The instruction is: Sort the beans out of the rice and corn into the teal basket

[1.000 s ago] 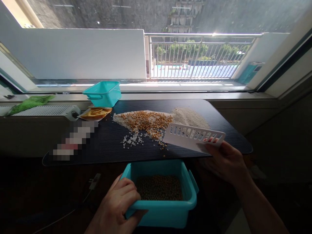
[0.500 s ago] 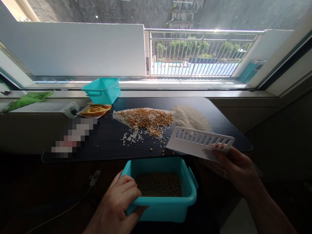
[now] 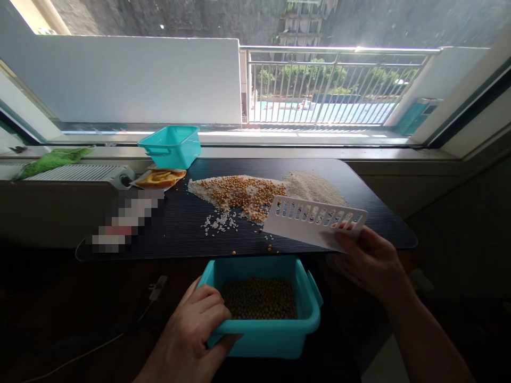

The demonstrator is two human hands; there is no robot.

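My left hand (image 3: 199, 324) is closed round the left rim of a turquoise plastic bin (image 3: 275, 340), just below the table's front edge. Soybeans (image 3: 259, 300) cover the bin's bottom. In my right hand (image 3: 373, 260) is a white slotted plastic scraper (image 3: 301, 229), pinched at its right end and tilted above the table. Beyond it lies a heap of yellow soybeans (image 3: 239, 191) mixed with white rice. A pile of plain rice (image 3: 313, 186) adjoins it on the right. Scattered rice grains (image 3: 219, 221) and a few loose soybeans (image 3: 270, 247) lie nearer the front edge.
The dark table (image 3: 175, 239) stands below a window. A second turquoise bin (image 3: 173, 149) is at its back left, beside a yellow-orange packet (image 3: 162, 178). Further left, a green cloth (image 3: 56, 159) lies on a white radiator (image 3: 80, 174). A power strip (image 3: 158, 287) hangs below.
My right hand has moved the scraper left and slightly away from me, towards the soybean heap. One loose soybean has shifted left along the front edge. My left hand keeps its hold on the bin.
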